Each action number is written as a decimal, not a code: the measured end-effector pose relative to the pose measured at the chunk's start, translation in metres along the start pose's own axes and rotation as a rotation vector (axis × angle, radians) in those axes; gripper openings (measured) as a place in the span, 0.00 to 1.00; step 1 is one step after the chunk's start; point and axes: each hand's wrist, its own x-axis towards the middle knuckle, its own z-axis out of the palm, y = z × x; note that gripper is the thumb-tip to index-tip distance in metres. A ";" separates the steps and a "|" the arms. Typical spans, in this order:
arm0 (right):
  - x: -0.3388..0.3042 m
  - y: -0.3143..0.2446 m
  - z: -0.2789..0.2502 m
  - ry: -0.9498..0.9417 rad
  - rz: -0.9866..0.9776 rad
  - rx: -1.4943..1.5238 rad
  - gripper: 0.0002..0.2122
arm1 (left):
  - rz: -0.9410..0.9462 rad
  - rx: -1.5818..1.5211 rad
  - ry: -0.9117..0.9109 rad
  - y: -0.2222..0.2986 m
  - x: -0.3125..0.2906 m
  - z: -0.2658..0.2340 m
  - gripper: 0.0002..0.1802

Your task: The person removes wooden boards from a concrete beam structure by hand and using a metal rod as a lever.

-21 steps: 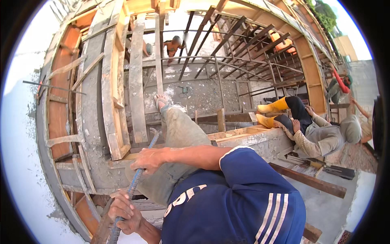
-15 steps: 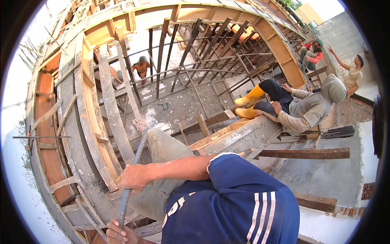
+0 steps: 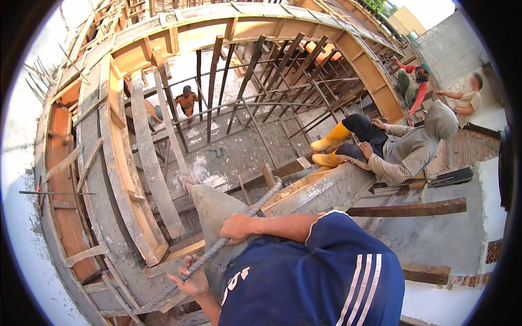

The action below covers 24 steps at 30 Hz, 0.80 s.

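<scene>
A thick, ribbed grey steel rebar (image 3: 265, 200) slants across my lap, its upper end bent over like a hook. Around its middle my right hand (image 3: 237, 227) is closed, above my bent knee. Lower down, my left hand (image 3: 193, 277) holds the same rebar from beneath, palm turned up and fingers loosely curled. Beyond that hand the rebar runs down to the lower left over the concrete-smeared boards, where its far end is hard to make out.
Timber formwork (image 3: 117, 157) curves along the left and far side. Slanted props (image 3: 217, 81) stand in the pit below. Beside me sits a person in yellow boots (image 3: 329, 138); two more people are at the far right, another below. A dark beam (image 3: 408, 207) lies at right.
The rebar has swung from steep to slanting, its upper end now toward the right. Both my hands have moved right with it, and the left has loosened its fingers. The far-right people have shifted.
</scene>
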 end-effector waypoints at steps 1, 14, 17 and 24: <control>0.004 -0.002 0.001 0.005 0.023 -0.003 0.16 | -0.021 -0.010 -0.004 0.002 0.002 -0.008 0.36; 0.042 0.020 0.002 -0.098 0.061 -0.046 0.17 | -0.164 -0.034 0.090 -0.011 0.024 -0.051 0.32; 0.062 0.014 -0.006 -0.175 0.067 0.000 0.18 | -0.174 -0.077 0.126 -0.003 0.024 -0.061 0.32; 0.079 0.041 -0.019 -0.358 0.081 0.140 0.18 | -0.241 -0.151 0.123 -0.006 0.044 -0.048 0.33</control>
